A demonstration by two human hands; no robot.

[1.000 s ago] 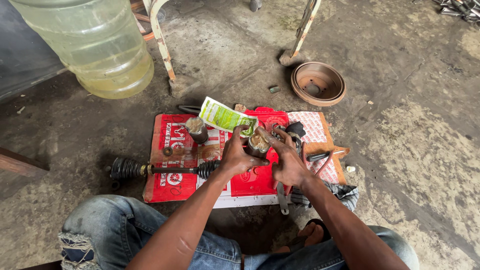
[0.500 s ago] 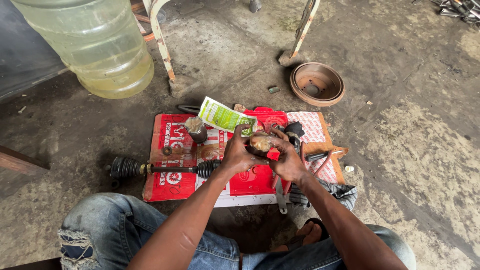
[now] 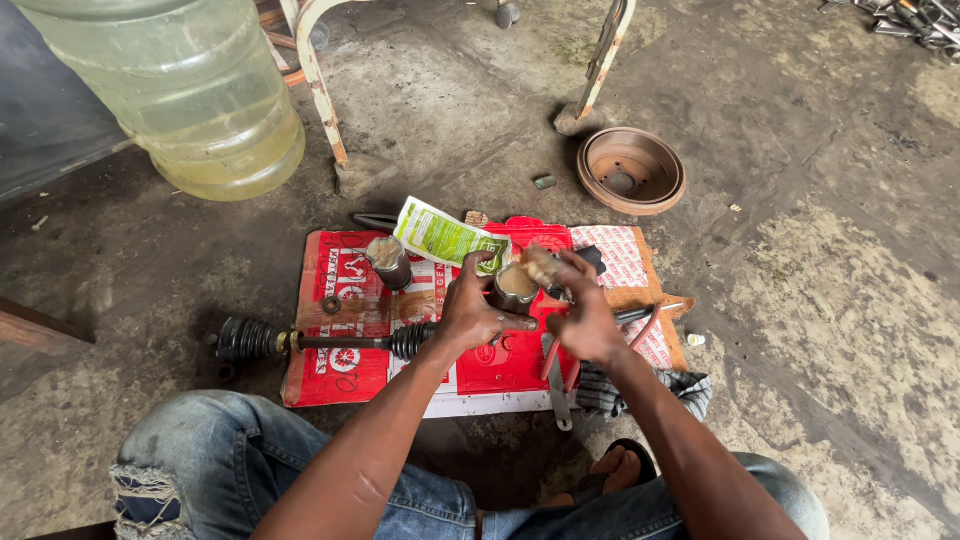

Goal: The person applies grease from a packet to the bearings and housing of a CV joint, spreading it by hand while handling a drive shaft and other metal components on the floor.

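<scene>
A drive shaft (image 3: 340,341) with black rubber boots lies across a red printed cardboard sheet (image 3: 345,375) on the floor. My left hand (image 3: 468,313) grips the shaft's right end, where an open metal joint cup (image 3: 515,287) filled with pale grease stands. My right hand (image 3: 583,315) holds a grease-covered joint piece (image 3: 541,264) just above and to the right of that cup. A green and white grease sachet (image 3: 443,238) lies behind my left hand. A second greasy metal cup (image 3: 388,262) stands on the cardboard to the left.
A large clear water bottle (image 3: 190,100) stands at the back left. Behind it are rusty chair legs (image 3: 322,90). A rusty brake drum (image 3: 631,170) lies at the back right. Red-handled pliers (image 3: 645,325) and a grey rag (image 3: 645,392) lie right of my hands. My knees in jeans (image 3: 240,470) frame the bottom.
My right hand has lifted the greasy joint piece slightly up and away from the cup. My left hand has stayed on the shaft end.
</scene>
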